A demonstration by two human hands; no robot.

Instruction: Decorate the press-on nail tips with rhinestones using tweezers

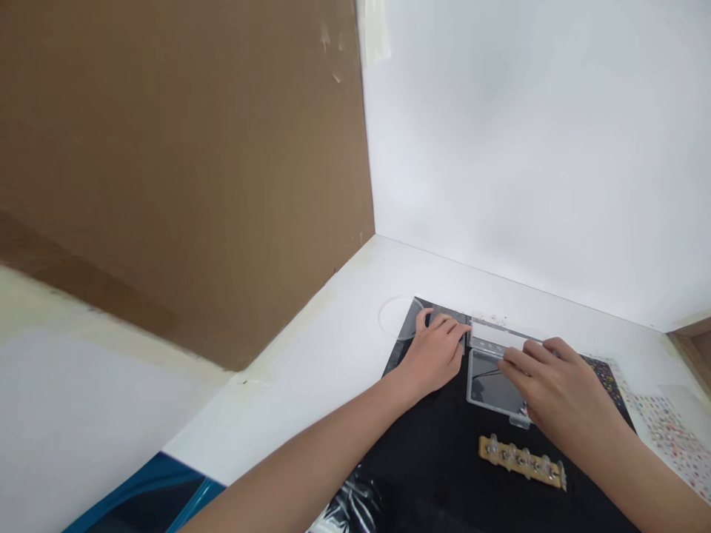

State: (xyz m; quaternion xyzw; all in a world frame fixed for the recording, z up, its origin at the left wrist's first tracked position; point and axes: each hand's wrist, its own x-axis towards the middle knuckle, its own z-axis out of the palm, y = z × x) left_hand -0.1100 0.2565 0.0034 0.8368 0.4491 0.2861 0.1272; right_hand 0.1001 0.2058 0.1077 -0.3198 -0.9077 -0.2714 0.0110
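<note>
A clear hinged plastic case lies opened on a black mat. My left hand rests at the left edge of the case, its fingers apart and its index finger reaching to the case's upper left corner. Over the right part of the case is my right hand, fingers bent and thumb near the index finger; whatever they may hold is too small to make out. Below the case lies a wooden strip with several clear round pieces on it.
A clear ring-shaped item lies left of my left hand. Sheets with small coloured dots are at the right. A brown panel and a white wall stand behind. Crinkled plastic lies at the bottom.
</note>
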